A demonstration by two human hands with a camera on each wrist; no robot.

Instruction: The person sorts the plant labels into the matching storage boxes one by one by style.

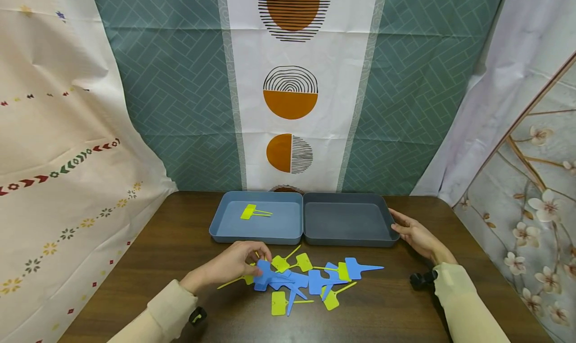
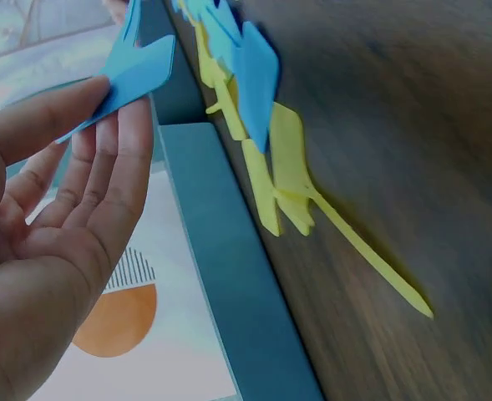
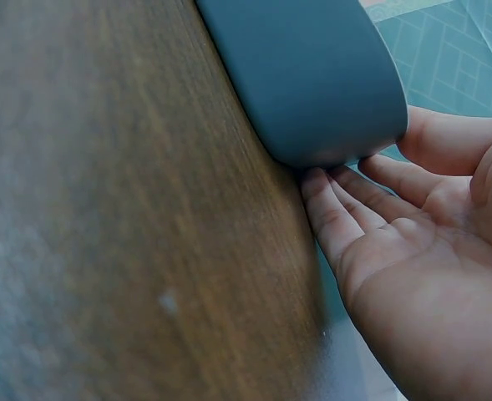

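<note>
While left fingers [image 2: 135, 138] pinch a flat tag [image 2: 145, 71], extended right fingers [image 3: 333, 221] touch a tray [image 3: 321, 83].

There are two trays [image 1: 256, 241], two hands [image 1: 236, 259], two yellow tags [image 1: 247, 214] inside one tray, at least six more outside, and at least five blue tags [image 1: 354, 268].

The left hand [image 1: 240, 259] pinches a blue tag [image 1: 266, 274] by scattered tags [image 1: 316, 281]; along the table's [image 1: 382, 313] far edge, the right hand [image 1: 418, 237] touches a dark tray [image 1: 348, 219] beside a blue tray [image 1: 284, 228].
</note>
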